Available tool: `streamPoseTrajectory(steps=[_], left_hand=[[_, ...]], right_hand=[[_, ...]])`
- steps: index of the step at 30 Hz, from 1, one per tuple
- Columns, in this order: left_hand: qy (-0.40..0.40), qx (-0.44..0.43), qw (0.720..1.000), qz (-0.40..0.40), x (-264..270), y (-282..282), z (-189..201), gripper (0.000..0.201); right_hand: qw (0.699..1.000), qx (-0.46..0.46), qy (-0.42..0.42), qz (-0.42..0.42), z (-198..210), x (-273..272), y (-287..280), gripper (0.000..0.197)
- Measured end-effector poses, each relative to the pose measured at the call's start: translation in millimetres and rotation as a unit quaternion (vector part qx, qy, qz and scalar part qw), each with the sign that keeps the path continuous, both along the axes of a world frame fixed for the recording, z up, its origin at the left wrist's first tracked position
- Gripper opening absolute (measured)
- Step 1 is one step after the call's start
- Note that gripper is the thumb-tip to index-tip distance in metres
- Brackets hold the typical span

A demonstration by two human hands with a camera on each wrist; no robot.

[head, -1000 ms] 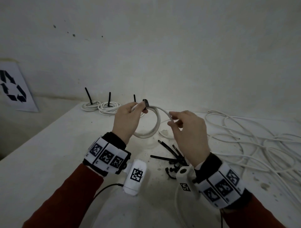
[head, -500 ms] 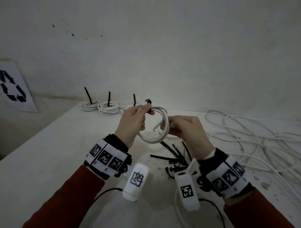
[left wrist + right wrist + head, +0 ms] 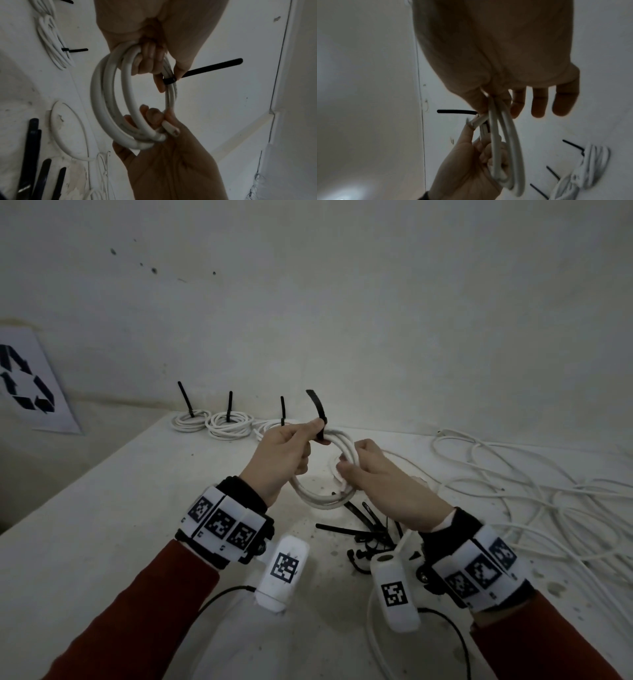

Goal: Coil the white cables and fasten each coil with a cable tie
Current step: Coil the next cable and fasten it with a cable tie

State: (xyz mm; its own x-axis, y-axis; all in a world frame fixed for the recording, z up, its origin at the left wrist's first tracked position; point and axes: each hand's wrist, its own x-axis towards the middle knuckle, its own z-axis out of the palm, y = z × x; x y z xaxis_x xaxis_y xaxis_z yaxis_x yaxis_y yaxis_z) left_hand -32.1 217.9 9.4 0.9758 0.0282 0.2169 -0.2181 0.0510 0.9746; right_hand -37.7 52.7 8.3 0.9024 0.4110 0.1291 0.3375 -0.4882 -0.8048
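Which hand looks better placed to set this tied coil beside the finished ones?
Probably the left hand. It grips the coil right at the cable tie, and the finished coils lie on its side of the table. The right hand only pinches the opposite edge, farther from them.

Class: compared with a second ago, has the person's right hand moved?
Yes. The right hand has shifted left, toward the left hand, over the loose black ties.

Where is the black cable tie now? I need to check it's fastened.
In the head view, centre: the black cable tie wraps the white coil, pinched by the left hand.
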Motion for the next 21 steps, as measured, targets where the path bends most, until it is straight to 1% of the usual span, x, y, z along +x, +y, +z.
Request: streamPoseTrajectory(steps=[2, 3, 4, 5, 6, 7, 8, 9, 10, 11, 12, 14, 17, 20, 21], left_hand=[[0.006, 0.006, 1.000, -0.015, 0.2, 1.6, -0.5, 0.044], [0.008, 0.010, 1.000, -0.020, 0.6, 1.5, -2.1, 0.042], [0.010, 0.014, 1.000, -0.021, 1.3, 0.8, -4.5, 0.034], [0.012, 0.019, 1.000, -0.016, 3.1, -0.3, -7.9, 0.027], [0.017, 0.027, 0.999, -0.008, 5.1, -1.1, -11.2, 0.023], [0.023, 0.029, 0.999, 0.000, 7.5, -1.5, -13.8, 0.022], [0.031, 0.021, 0.999, 0.003, 9.7, -1.5, -15.5, 0.022], [0.041, 0.001, 0.999, 0.004, 11.5, -1.0, -16.6, 0.025], [0.056, -0.028, 0.998, 0.003, 11.9, -0.6, -16.2, 0.027], [0.071, -0.058, 0.996, 0.002, 11.4, 0.3, -15.7, 0.028], [0.081, -0.080, 0.993, 0.002, 10.7, 2.0, -15.7, 0.028], [0.091, -0.082, 0.992, -0.003, 8.9, 6.2, -16.4, 0.027], [0.095, -0.036, 0.995, -0.004, 9.0, 11.2, -18.6, 0.022], [0.083, 0.003, 0.996, 0.041, 16.3, 11.9, -27.2, 0.016], [0.077, 0.013, 0.995, 0.059, 20.3, 11.8, -31.3, 0.020]], right_hand=[[0.995, -0.094, -0.037, 0.007, 1.9, 0.2, -3.5, 0.030], [0.991, -0.126, -0.048, 0.006, 2.3, 0.2, -5.5, 0.029], [0.987, -0.151, -0.049, 0.004, 1.7, 1.0, -7.8, 0.027], [0.984, -0.170, -0.044, 0.000, 0.9, 1.4, -9.2, 0.025], [0.984, -0.177, -0.031, -0.009, -0.8, 3.0, -10.5, 0.025], [0.987, -0.161, -0.012, -0.020, -4.0, 6.0, -11.2, 0.024], [0.994, -0.102, 0.022, -0.035, -7.2, 8.7, -11.6, 0.022], [0.996, -0.019, 0.065, -0.049, -9.8, 10.7, -11.5, 0.020], [0.991, 0.060, 0.105, -0.061, -10.9, 11.3, -11.8, 0.018], [0.982, 0.117, 0.131, -0.074, -10.6, 11.6, -12.2, 0.019], [0.973, 0.154, 0.147, -0.087, -10.2, 11.7, -12.6, 0.022], [0.957, 0.208, 0.163, -0.116, -11.0, 12.2, -12.5, 0.028], [0.944, 0.240, 0.174, -0.145, -13.4, 15.4, -14.1, 0.023], [0.932, 0.267, 0.191, -0.153, -15.6, 21.4, -13.8, 0.018], [0.928, 0.273, 0.198, -0.158, -15.9, 25.3, -12.8, 0.017]])
